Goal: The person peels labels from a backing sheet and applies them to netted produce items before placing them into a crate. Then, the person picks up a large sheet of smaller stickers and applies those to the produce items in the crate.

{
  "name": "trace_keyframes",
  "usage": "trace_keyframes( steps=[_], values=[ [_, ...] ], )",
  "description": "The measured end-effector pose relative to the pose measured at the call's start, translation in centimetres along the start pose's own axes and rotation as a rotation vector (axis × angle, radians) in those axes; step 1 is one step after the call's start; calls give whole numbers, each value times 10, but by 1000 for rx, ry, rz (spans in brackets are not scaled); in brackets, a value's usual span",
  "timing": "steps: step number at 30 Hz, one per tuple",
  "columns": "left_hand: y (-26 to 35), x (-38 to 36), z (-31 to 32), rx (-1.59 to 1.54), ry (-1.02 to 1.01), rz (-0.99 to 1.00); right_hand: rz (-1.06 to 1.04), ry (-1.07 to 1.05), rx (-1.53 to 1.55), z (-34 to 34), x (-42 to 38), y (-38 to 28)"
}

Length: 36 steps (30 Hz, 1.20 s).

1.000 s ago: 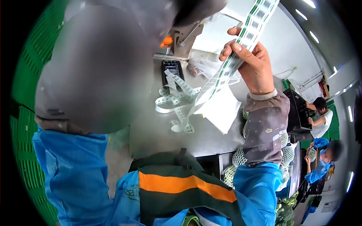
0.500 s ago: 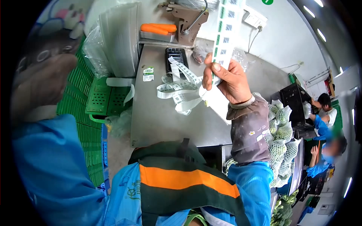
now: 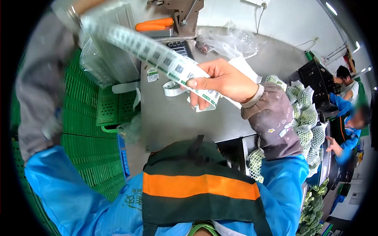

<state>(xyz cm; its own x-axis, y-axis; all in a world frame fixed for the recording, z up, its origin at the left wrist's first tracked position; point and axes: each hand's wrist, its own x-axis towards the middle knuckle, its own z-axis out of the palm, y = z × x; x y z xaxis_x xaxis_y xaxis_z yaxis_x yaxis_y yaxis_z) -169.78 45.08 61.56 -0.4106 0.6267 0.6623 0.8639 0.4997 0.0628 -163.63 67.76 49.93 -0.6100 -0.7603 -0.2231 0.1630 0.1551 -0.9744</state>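
Label strip (image 3: 157, 56): in the air above the metal table (image 3: 189, 128), slanting from over the table's middle to past its left edge, its far end blurred.
Right hand (image 3: 226, 80): over the table's middle, thumb pressed toward the fingers with the strip clamped between them.
Left hand (image 3: 84, 4): beyond the table's far left corner, mostly cut off; whether its fingers are apart or closed on the strip cannot be told.
Strip's handling: probably very light and limp (the sheen suggests slick backing), apt to curl, crease or slide; a sharp tug might tear it.
Strip's grip: best taken flat across its width, thumb on one face and fingers behind, with a second hold to curb sagging.
Curled strip (image 3: 172, 90): on the table; any join to the held length is hidden.
Table's surroundings: carrots (image 3: 155, 24) at its far edge; mesh-wrapped produce (image 3: 305, 108) to its right.
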Motion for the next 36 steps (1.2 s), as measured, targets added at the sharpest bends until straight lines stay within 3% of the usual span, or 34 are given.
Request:
trace_keyframes(
  steps=[4,6,8,9,13,16,17,23,29,32,33,36],
  values=[
    [30,-70,88,-459,-480,-53,176,-98,-126,13,-2,-2],
    [44,-86,103,-808,-921,-247,220,-130,-132,14,-8,9],
    [58,-101,109,-1127,-1039,-602,281,-137,-127,19,-16,16],
    [61,-107,113,-1148,-1077,-667,304,-148,-127,19,-20,23],
    [70,-120,107,-946,-1020,-637,247,-30,-106,19,-38,54],
    [69,-148,113,-712,-640,-179,150,77,-165,21,-49,67],
    [74,-151,110,-735,-667,-266,137,107,-196,22,-53,69],
    [84,-157,100,-557,-654,-256,38,271,-244,34,-60,80],
    [74,-161,108,-722,-722,-305,-43,206,-202,35,-59,82],
    [67,-163,126,-777,-595,-304,-53,206,68,37,-54,79],
    [65,-157,124,-767,-654,-297,-34,223,76,35,-54,75],
    [79,-136,118,-623,-353,-171,-7,284,112,29,-51,59]
  ],
)
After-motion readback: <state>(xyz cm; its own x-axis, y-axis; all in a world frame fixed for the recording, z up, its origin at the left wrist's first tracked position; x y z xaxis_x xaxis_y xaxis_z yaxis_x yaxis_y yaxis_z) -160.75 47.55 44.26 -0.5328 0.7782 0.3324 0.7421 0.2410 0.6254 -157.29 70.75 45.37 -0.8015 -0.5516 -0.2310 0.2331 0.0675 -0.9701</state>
